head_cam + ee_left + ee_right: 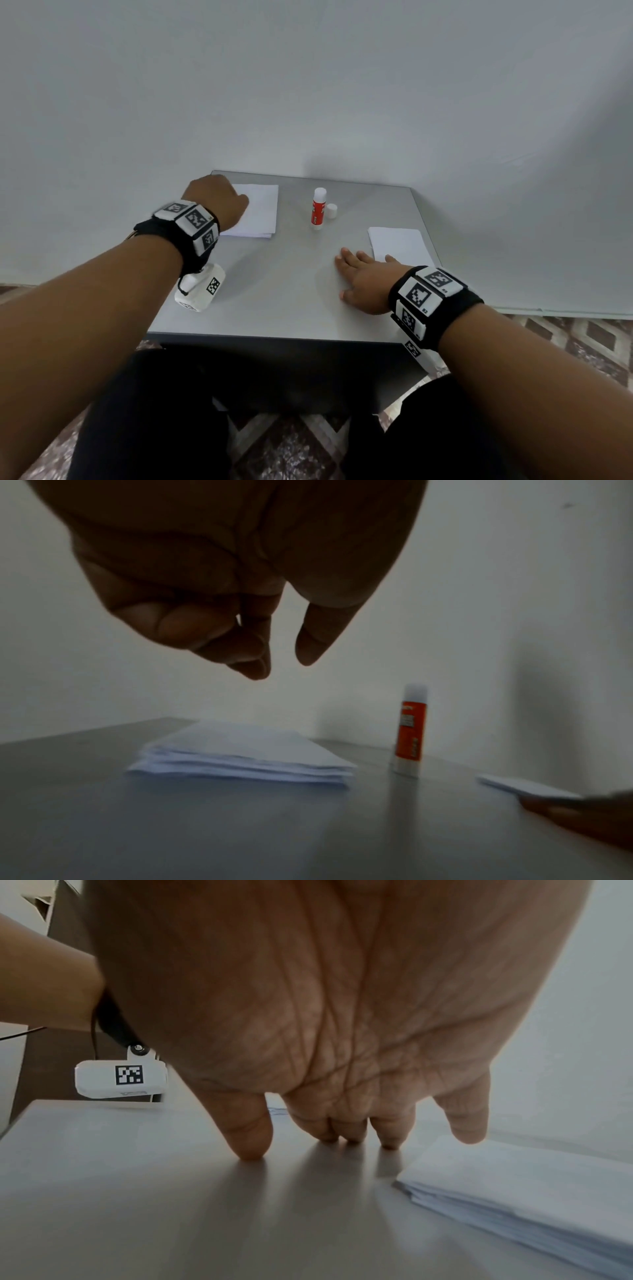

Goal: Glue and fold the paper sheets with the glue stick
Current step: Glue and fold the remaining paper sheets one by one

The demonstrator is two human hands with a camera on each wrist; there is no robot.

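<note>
Folded white sheets lie in a stack [258,212] [240,753] at the table's far left. My left hand [219,202] [282,666] hovers just above this stack, fingers loosely curled, thumb apart, holding nothing. A red and white glue stick [318,209] [409,731] stands upright at the far middle, with a small white cap [331,210] beside it. A second paper stack [399,245] [531,1191] lies at the right. My right hand [359,277] [342,1123] rests flat on the table just left of that stack, fingers straight and fingertips [251,1150] touching the surface.
The small grey table [274,301] stands against a pale wall [342,85]. Its near edge is above my dark-clad knees. A patterned floor [582,342] shows around it. The left wrist's white camera unit [200,287] [120,1079] hangs over the table's near left.
</note>
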